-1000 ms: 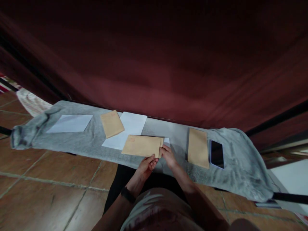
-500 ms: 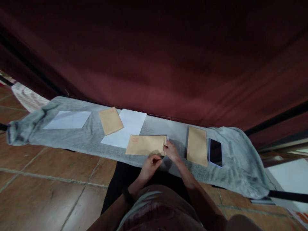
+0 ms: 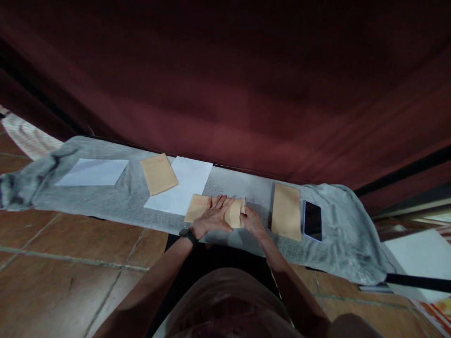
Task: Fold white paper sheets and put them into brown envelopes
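Observation:
A brown paper envelope [image 3: 232,217] with faint red print lies on the grey cloth in front of me. My left hand [image 3: 214,216] rests flat across its middle, fingers spread and palm down. At the envelope's right end my right hand [image 3: 249,218] pinches the edge between thumb and fingers. A thin strip of white, perhaps paper, shows just above that pinch. How far it reaches inside is hidden. Under the envelope's left end, a white sheet [image 3: 192,176] spreads toward the back, with a second brown envelope [image 3: 159,174] lying over its left side.
A third brown envelope [image 3: 286,211] and a phone [image 3: 313,220] with a dark screen lie to the right. Far left is another white sheet [image 3: 93,172]. Grey cloth [image 3: 345,234] covers the narrow table, and a dark red curtain [image 3: 225,94] hangs behind it.
My left hand has moved up from the envelope's front edge and now lies flat on it with fingers spread. The right hand keeps its pinch on the right end.

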A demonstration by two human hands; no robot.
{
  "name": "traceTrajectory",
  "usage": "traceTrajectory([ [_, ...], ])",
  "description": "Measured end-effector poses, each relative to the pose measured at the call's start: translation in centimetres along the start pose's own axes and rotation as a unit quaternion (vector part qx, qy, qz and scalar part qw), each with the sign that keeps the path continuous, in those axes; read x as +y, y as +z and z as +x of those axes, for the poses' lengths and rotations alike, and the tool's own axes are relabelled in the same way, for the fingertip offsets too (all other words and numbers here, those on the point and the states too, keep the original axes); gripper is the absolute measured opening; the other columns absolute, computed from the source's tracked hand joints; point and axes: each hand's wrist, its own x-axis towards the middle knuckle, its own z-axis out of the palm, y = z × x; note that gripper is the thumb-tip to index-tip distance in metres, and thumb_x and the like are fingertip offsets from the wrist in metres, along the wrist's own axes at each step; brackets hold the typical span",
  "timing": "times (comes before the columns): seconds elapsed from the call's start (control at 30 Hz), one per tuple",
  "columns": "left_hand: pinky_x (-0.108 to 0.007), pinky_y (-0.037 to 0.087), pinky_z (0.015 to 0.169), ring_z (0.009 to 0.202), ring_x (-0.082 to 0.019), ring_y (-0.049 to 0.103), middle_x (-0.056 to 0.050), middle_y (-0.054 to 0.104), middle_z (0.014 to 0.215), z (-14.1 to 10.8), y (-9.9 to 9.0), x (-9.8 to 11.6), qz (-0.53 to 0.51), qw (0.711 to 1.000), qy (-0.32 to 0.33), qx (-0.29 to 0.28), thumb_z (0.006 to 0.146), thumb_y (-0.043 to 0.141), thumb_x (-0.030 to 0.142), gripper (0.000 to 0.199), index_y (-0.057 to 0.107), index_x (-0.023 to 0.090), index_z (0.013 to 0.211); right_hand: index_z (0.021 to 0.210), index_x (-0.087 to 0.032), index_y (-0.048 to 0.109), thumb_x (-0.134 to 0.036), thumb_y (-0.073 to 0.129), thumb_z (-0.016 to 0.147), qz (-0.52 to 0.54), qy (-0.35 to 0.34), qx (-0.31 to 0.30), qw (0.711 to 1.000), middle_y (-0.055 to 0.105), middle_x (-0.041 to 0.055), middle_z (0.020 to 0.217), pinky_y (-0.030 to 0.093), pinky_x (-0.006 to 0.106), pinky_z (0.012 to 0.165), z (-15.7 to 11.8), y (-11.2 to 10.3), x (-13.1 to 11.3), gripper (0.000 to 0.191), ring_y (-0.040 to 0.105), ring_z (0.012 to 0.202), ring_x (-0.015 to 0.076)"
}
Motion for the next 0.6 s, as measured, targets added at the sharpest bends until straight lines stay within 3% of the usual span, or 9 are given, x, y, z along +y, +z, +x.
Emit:
traceTrajectory([
  [0.17,-0.061,-0.001,0.124,0.153,-0.039,0.023,-0.021,0.032,0.162,-0.2,0.0,0.0,0.003,0.999,0.030,0.033,0.064,0.084,0.056,0.125,0.016,0.024,0.163,0.116,-0.022,0.063,-0.016,0.055,0.091,-0.024,0.043,0.008,0.999,0.075,0.0060,0.097,0.050,0.031,0.079,-1.0,-0.9,-0.4,0.027,0.069,0.087,0.0233],
  [0.3,-0.061,0.001,0.124,0.153,-0.038,0.022,-0.020,0.032,0.161,-0.8,0.8,-0.3,0.013,0.998,0.025,0.065,0.068,0.079,0.061,0.123,0.012,0.023,0.164,0.121,-0.016,0.061,-0.022,0.056,0.094,-0.094,0.012,0.061,0.994,0.069,0.0153,0.116,0.048,0.040,0.095,-1.6,-1.8,-1.7,0.028,0.063,0.109,0.0310],
  [0.4,-0.060,0.002,0.124,0.152,-0.038,0.022,-0.020,0.030,0.162,-1.2,1.1,-0.4,0.029,0.996,0.028,0.082,0.069,0.078,0.063,0.124,0.011,0.022,0.164,0.106,-0.021,0.067,-0.017,0.051,0.095,-0.063,-0.011,0.025,0.998,0.072,0.0098,0.104,0.050,0.034,0.088,-1.5,-1.8,-2.3,0.020,0.066,0.098,0.0257],
  [0.6,-0.061,0.004,0.124,0.152,-0.039,0.023,-0.020,0.032,0.161,-1.3,1.0,-0.3,0.050,0.994,0.038,0.090,0.073,0.074,0.067,0.120,0.012,0.021,0.164,0.091,-0.027,0.075,-0.010,0.047,0.087,0.084,0.023,-0.047,0.995,0.077,0.0017,0.090,0.049,0.026,0.077,0.3,-2.8,-2.0,0.033,0.070,0.086,0.0194],
])
